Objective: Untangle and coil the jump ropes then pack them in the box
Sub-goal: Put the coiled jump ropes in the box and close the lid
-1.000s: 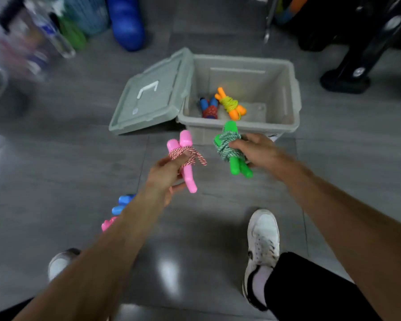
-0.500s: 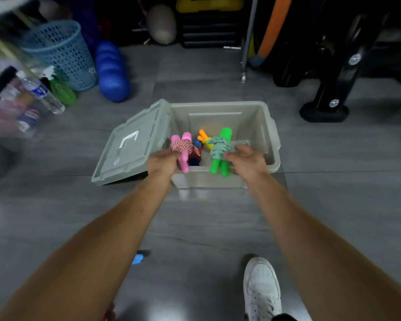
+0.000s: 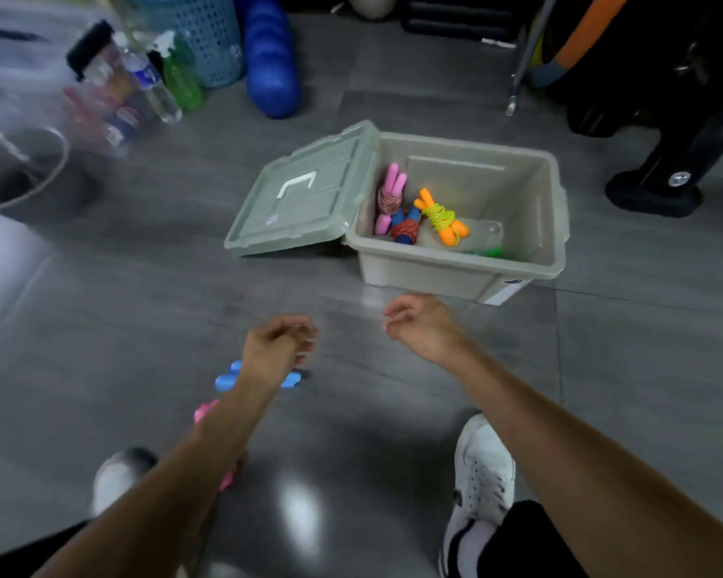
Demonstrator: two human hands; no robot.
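The grey box [image 3: 460, 271] stands open on the floor, its lid [image 3: 305, 198] leaning at its left side. Inside lie coiled jump ropes: a pink-handled one [image 3: 389, 196], a blue-handled one [image 3: 405, 229], an orange-handled one [image 3: 441, 216] and a green handle [image 3: 487, 252] near the front wall. My left hand [image 3: 276, 352] hovers with loosely curled fingers and holds nothing, just above a light-blue-handled rope [image 3: 228, 379] on the floor. A pink-handled rope [image 3: 205, 410] lies partly hidden under my left forearm. My right hand [image 3: 422, 327] hangs relaxed and empty in front of the box.
A blue mesh basket [image 3: 197, 31], a blue roller [image 3: 270, 60] and bottles [image 3: 159, 85] stand at the back left. Black equipment bases [image 3: 660, 189] sit at the right. My white shoes [image 3: 481, 469] rest on the grey tile floor.
Both hands let go of the pink and green ropes inside the box and pulled back toward me, empty. The view swung down and left.
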